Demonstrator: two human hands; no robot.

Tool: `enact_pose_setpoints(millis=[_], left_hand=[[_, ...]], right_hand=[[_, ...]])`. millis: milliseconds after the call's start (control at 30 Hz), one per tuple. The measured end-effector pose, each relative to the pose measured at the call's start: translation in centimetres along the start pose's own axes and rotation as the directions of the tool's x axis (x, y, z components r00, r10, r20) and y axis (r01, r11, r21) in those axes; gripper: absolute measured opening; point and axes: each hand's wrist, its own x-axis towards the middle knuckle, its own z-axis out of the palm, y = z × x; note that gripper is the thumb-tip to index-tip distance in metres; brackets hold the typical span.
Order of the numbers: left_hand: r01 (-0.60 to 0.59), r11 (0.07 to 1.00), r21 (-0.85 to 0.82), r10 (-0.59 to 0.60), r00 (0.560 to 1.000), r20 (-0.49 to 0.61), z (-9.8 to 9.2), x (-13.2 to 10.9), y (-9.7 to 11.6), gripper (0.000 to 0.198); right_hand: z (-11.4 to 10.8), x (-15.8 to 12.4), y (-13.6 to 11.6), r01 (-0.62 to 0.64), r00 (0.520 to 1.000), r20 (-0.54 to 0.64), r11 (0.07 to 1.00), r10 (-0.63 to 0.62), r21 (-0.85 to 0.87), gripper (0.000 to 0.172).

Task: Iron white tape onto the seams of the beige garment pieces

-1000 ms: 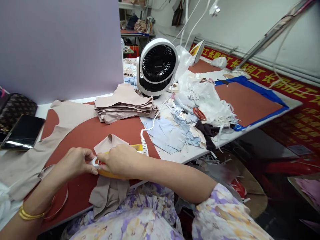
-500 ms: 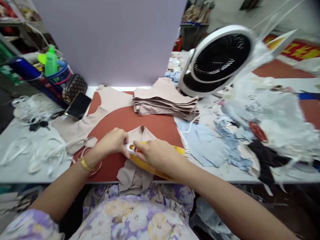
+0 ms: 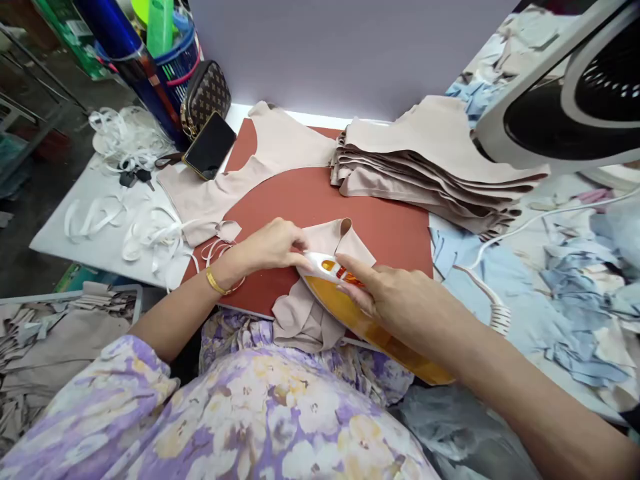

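My right hand (image 3: 395, 293) is wrapped round a yellow and white iron (image 3: 350, 313), its tip pointing left and its wide end toward the lower right. The iron lies across a beige fabric piece (image 3: 325, 237), whose far part is folded with a curled edge, while its near part (image 3: 305, 320) bunches over the front edge. At the iron's tip, my left hand (image 3: 280, 247) pinches the fabric's left side, with the fingertips partly hidden. Underneath is a reddish-brown board (image 3: 310, 193).
Stacked beige pieces (image 3: 420, 160) lie at the back right, beside a fan (image 3: 545, 113). A beige panel (image 3: 285, 143), phone (image 3: 210, 147), patterned pouch (image 3: 207, 93) and white straps (image 3: 160, 233) are at the left. The iron's cord (image 3: 500, 313) crosses blue cloth (image 3: 465, 267).
The view has tilted down and come closer, shifting the scene. My left hand stays at the fabric and my right hand stays on the iron, its tip still beside the left fingers.
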Motion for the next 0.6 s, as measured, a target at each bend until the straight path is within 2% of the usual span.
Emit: enact_pose_setpoints(millis=[33,67,100,167,200,233,300,400,467,500,533,600], left_hand=[[0.018,1.000,-0.012,-0.019,0.991,-0.132,0.0,-1.1,-0.8,0.018],[0.058,0.998,-0.019,-0.061,0.959,-0.278,-0.1,-2.2,-1.5,0.019],[0.107,0.994,-0.026,-0.108,0.907,-0.408,-0.2,-3.3,-2.1,0.021],[0.172,0.985,-0.024,-0.157,0.822,-0.548,-0.2,-5.1,-2.7,0.022],[0.172,0.985,-0.005,-0.144,0.810,-0.568,-0.1,-5.6,-2.6,0.022],[0.148,0.989,0.024,-0.109,0.821,-0.561,0.0,-5.7,-2.3,0.022],[0.035,0.996,0.083,0.010,0.870,-0.493,0.5,-5.2,-1.0,0.024],[-0.146,0.984,0.099,0.170,0.934,-0.314,1.5,-3.6,1.1,0.042],[-0.178,0.981,0.073,0.190,0.960,-0.206,1.8,-2.9,2.0,0.040],[-0.168,0.983,0.066,0.177,0.971,-0.163,1.8,-2.8,2.1,0.030],[-0.148,0.987,0.064,0.156,0.977,-0.142,1.7,-2.8,2.0,0.018],[-0.138,0.988,0.069,0.146,0.978,-0.147,1.5,-2.5,1.0,0.017]], right_hand=[[0.5,-0.4,0.7,0.000,1.000,-0.023,1.000,0.000,0.016,0.051],[1.0,-1.0,1.6,-0.003,0.999,-0.046,0.999,0.005,0.036,0.052],[1.4,-1.6,2.4,-0.010,0.998,-0.065,0.998,0.014,0.058,0.052],[2.2,-2.7,3.8,-0.024,0.997,-0.075,0.996,0.031,0.088,0.054],[2.3,-3.1,4.1,-0.028,0.997,-0.075,0.995,0.034,0.091,0.053],[2.4,-3.3,4.2,-0.021,0.997,-0.078,0.996,0.028,0.089,0.053],[2.0,-3.3,3.4,0.012,0.996,-0.088,0.997,-0.005,0.076,0.051],[0.6,-2.5,1.1,0.067,0.997,-0.054,0.991,-0.061,0.119,0.051],[-0.6,-1.8,-0.3,0.088,0.995,-0.060,0.979,-0.078,0.184,0.049],[-1.1,-1.6,-0.7,0.102,0.993,-0.085,0.970,-0.085,0.222,0.046],[-1.6,-1.4,-0.9,0.115,0.989,-0.119,0.960,-0.087,0.255,0.044],[-2.4,-1.3,-0.6,0.185,0.976,-0.175,0.927,-0.133,0.327,0.043]])
